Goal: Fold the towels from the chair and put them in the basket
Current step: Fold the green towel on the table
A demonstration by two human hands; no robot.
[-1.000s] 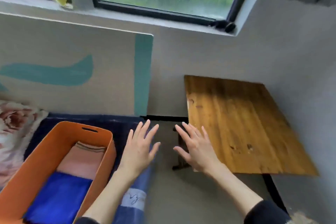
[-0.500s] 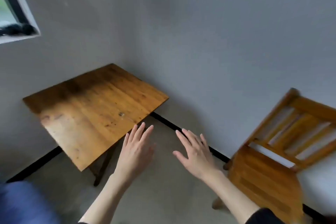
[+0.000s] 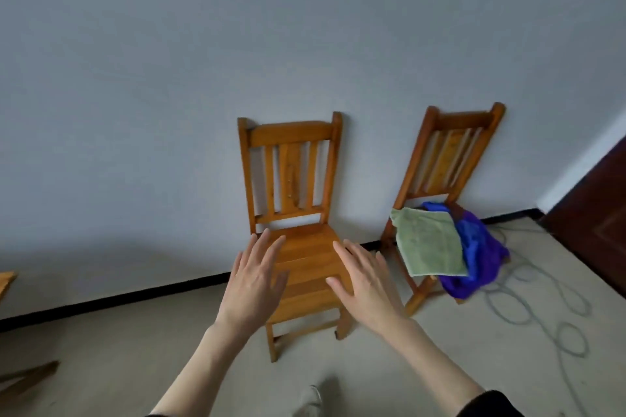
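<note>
**Towels still waiting on the far chair**

While your left hand (image 3: 254,276) and right hand (image 3: 366,278) hover spread and empty, a green terry towel (image 3: 428,242) and a crumpled blue towel (image 3: 481,256), possibly several, remain on the right-hand wooden slatted chair (image 3: 450,159). Since half a second ago, your view has swung off the table; no basket shows.

Your right-hand chair (image 3: 440,159) carries a green towel (image 3: 428,242) draped over a blue towel (image 3: 481,257), which seems to spill toward the floor (image 3: 406,366).
</note>
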